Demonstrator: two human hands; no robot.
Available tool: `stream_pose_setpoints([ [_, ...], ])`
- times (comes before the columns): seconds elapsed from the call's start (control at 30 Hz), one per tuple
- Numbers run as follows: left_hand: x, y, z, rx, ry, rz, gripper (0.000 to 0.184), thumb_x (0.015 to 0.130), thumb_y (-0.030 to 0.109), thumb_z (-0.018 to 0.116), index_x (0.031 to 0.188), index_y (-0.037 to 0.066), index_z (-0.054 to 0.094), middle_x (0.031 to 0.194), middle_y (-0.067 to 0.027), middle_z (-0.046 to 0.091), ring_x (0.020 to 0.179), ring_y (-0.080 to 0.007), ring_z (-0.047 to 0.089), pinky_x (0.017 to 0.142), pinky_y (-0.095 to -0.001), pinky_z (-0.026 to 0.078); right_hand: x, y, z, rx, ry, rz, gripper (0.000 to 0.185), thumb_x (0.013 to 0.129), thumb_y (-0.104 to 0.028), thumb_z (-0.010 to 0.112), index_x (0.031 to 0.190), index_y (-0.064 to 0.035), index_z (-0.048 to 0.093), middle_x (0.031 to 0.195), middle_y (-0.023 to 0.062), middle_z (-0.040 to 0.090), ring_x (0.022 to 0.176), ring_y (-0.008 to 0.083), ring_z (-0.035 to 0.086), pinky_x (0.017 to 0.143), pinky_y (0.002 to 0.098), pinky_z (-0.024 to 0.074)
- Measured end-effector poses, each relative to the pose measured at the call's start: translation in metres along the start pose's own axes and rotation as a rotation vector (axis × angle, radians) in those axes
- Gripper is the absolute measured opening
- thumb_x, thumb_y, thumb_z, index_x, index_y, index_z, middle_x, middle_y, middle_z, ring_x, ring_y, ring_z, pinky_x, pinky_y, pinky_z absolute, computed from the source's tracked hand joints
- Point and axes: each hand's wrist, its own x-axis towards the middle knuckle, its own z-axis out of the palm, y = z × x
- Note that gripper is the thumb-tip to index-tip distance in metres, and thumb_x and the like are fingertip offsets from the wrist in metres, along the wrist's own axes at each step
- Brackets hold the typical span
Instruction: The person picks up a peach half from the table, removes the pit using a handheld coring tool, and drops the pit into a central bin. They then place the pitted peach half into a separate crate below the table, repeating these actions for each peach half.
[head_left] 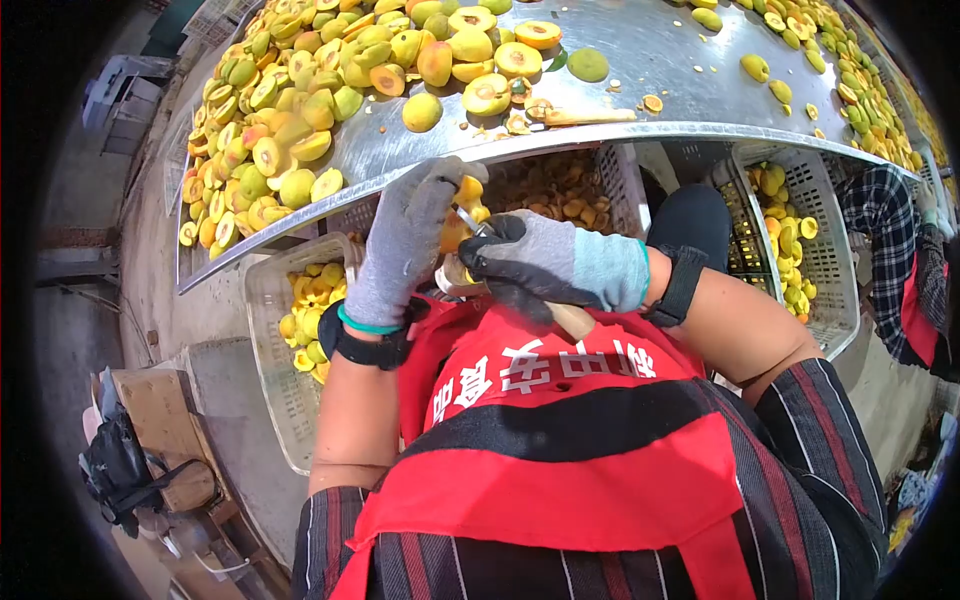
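In front of my chest, my left hand (408,225), in a grey glove, is closed around a yellow-orange peach (456,232) that shows between its fingers. My right hand (545,260), gloved in grey and black, grips a pitting knife with a pale wooden handle (570,320). The knife's metal tip meets the peach; how deep it sits is hidden. Peach flesh also shows just below the blade, between the two hands. Both hands are over my red apron (560,500), close to the near edge of the metal table (640,105).
Halved and whole peaches (300,110) are heaped on the table's left. A wooden-handled tool (590,116) lies by its edge. Below are a left crate (275,400) and a right crate (835,290), both holding peach halves. A co-worker's plaid sleeve (880,200) is at right.
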Motion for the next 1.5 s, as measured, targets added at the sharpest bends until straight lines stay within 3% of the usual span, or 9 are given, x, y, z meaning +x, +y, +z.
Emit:
stream_pose_setpoints([
  [0.07,0.006,0.007,-0.006,-0.043,-0.057,-0.076,0.03,0.091,0.022,0.041,0.093,0.0,0.061,0.087,-0.0089,0.06,0.082,-0.016,0.056,0.074,-0.028,0.044,-0.002,-0.002,0.002,-0.243,-0.028,-0.16,0.018,0.086,-0.023,0.049,0.082,-0.0049,0.051,0.057,0.0028,0.05,0.044,0.0129,0.05,0.041,0.0299,0.0434],
  [0.13,0.007,0.005,-0.006,-0.177,-0.173,-0.332,0.028,0.086,0.019,0.043,0.097,-0.001,0.06,0.09,-0.0092,0.062,0.081,-0.016,0.057,0.076,-0.0277,0.044,-0.006,-0.011,0.012,-0.142,0.141,0.124,0.019,0.086,-0.023,0.048,0.079,-0.0048,0.05,0.056,0.003,0.05,0.044,0.0139,0.05,0.039,0.031,0.0426],
  [0.17,0.008,0.006,-0.007,-0.136,-0.187,-0.282,0.029,0.086,0.021,0.045,0.098,0.0,0.061,0.093,-0.0072,0.062,0.084,-0.0148,0.056,0.077,-0.0274,0.044,0.011,0.021,0.009,-0.305,0.19,-0.093,0.018,0.084,-0.022,0.05,0.078,-0.0049,0.051,0.056,0.0038,0.049,0.044,0.0152,0.05,0.039,0.0325,0.0427],
  [0.4,0.001,-0.004,0.002,-0.377,-0.082,-0.286,0.026,0.084,0.018,0.048,0.098,0.001,0.061,0.094,-0.0076,0.062,0.086,-0.0141,0.055,0.078,-0.027,0.044,-0.01,-0.012,0.001,-0.356,-0.034,-0.188,0.021,0.089,-0.019,0.041,0.078,-0.0054,0.053,0.063,0.0035,0.053,0.056,0.0135,0.056,0.054,0.0282,0.0468],
  [0.47,-0.002,-0.013,0.011,-0.209,-0.008,-0.086,0.033,0.091,0.029,0.046,0.097,0.002,0.063,0.09,-0.0045,0.062,0.082,-0.0111,0.055,0.073,-0.0248,0.044,-0.006,-0.005,0.008,-0.276,0.073,-0.136,0.023,0.09,-0.021,0.042,0.076,-0.0055,0.052,0.06,0.0035,0.051,0.05,0.0139,0.054,0.047,0.0281,0.0454],
  [0.6,-0.003,-0.017,0.018,-0.204,0.08,-0.193,0.032,0.092,0.028,0.047,0.1,0.001,0.061,0.091,-0.005,0.061,0.081,-0.0112,0.056,0.072,-0.024,0.045,0.001,0.001,0.011,-0.029,0.093,0.05,0.027,0.091,-0.024,0.041,0.074,-0.0062,0.052,0.057,0.0026,0.049,0.044,0.0126,0.05,0.04,0.0261,0.042],
  [1.03,-0.005,-0.013,0.04,-0.996,0.175,-0.231,0.051,0.091,0.045,0.041,0.112,-0.001,0.05,0.087,-0.0154,0.062,0.078,-0.019,0.061,0.067,-0.0268,0.051,-0.014,-0.002,0.014,1.117,-0.239,0.12,0.027,0.092,-0.033,0.045,0.082,-0.0089,0.053,0.054,-0.0015,0.043,0.039,0.0085,0.039,0.034,0.0218,0.0316],
  [1.37,-0.002,-0.013,0.054,-1.249,0.311,-0.257,0.053,0.091,0.047,0.039,0.116,0.001,0.048,0.089,-0.0193,0.062,0.075,-0.0217,0.062,0.062,-0.028,0.052,-0.022,-0.007,0.031,1.004,-0.006,0.081,0.029,0.094,-0.03,0.04,0.088,-0.0058,0.054,0.052,-0.0001,0.041,0.039,0.0102,0.037,0.038,0.0225,0.0301],
  [1.5,-0.003,-0.008,0.046,-1.432,0.506,-0.392,0.058,0.089,0.056,0.035,0.118,0.007,0.046,0.089,-0.0147,0.062,0.07,-0.0215,0.061,0.058,-0.0262,0.052,-0.025,-0.003,0.028,0.804,0.088,-0.14,0.025,0.092,-0.029,0.045,0.093,-0.0048,0.054,0.062,0.0033,0.05,0.047,0.0111,0.046,0.038,0.0236,0.0369],
])
